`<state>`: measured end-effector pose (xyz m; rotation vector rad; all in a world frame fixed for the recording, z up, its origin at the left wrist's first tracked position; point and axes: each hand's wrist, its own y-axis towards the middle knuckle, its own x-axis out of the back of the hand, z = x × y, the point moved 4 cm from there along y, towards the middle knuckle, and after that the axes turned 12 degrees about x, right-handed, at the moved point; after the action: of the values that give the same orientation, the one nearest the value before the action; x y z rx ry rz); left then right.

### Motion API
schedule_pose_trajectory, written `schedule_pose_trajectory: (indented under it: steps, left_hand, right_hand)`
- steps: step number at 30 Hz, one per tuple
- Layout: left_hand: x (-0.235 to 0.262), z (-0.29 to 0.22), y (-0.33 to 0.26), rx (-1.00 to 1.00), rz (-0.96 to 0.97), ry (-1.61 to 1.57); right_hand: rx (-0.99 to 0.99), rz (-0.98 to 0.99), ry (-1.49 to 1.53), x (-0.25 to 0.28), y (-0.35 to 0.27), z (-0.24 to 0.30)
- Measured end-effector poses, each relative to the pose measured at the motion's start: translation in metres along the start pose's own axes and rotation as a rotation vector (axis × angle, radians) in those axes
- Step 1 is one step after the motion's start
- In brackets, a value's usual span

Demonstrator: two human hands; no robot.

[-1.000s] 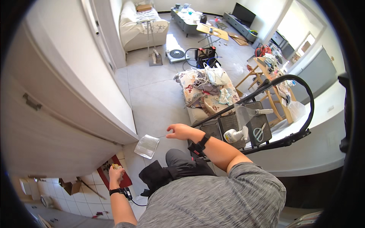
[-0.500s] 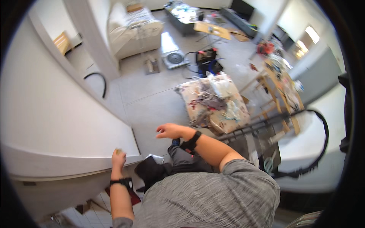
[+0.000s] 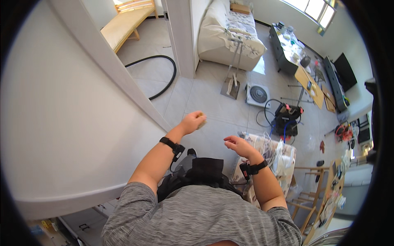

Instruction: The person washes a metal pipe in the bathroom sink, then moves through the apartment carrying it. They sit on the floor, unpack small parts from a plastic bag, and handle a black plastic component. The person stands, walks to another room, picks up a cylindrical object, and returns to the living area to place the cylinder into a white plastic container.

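Note:
My left hand (image 3: pixel 192 123) is held out in front of me with its fingers closed around a small yellowish-brown crumpled piece (image 3: pixel 202 121), perhaps a cloth or sponge; most of it is hidden by the fingers. Over the near edge of a cluttered patterned table (image 3: pixel 289 153) hovers my right hand (image 3: pixel 239 146), fingers loosely stretched and apart, with nothing in them. Black straps with small devices circle both wrists.
Close on my left stands a white wall or panel (image 3: pixel 82 110). A black hose (image 3: pixel 175 74) curves through the doorway beyond it. Ahead are a long-handled dustpan (image 3: pixel 231 89), a white fan-like box (image 3: pixel 258 95), a black machine with cables (image 3: pixel 286 121) and a covered sofa (image 3: pixel 230 51). A wooden table (image 3: pixel 328 192) stands right.
My view has swung left, so the doorway and bed now show. My left hand has risen and reached forward, still closed on the yellowish-brown piece. My right hand remains empty.

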<state>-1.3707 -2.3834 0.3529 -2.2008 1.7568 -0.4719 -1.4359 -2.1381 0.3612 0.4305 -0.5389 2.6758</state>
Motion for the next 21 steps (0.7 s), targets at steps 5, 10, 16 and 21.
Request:
schedule_pose_trajectory:
  steps: [5, 10, 16, 21]
  left_hand:
    - [-0.020, -0.106, 0.082, -0.542, 0.049, 0.288]
    - [-0.003, -0.157, 0.155, -0.482, 0.125, 0.270]
    - [0.046, -0.177, 0.226, -0.641, -0.008, 0.652]
    - [0.171, -0.107, 0.318, -0.036, -0.043, 0.511]
  right_hand:
    - [0.167, 0.069, 0.781, 0.060, 0.115, 0.024]
    - [0.321, -0.053, 1.167, 0.115, 0.208, 0.049]
    - [0.213, -0.303, 0.975, 0.187, 0.292, 0.022]
    - [-0.011, -0.554, 0.680, 0.256, 0.384, -0.022]
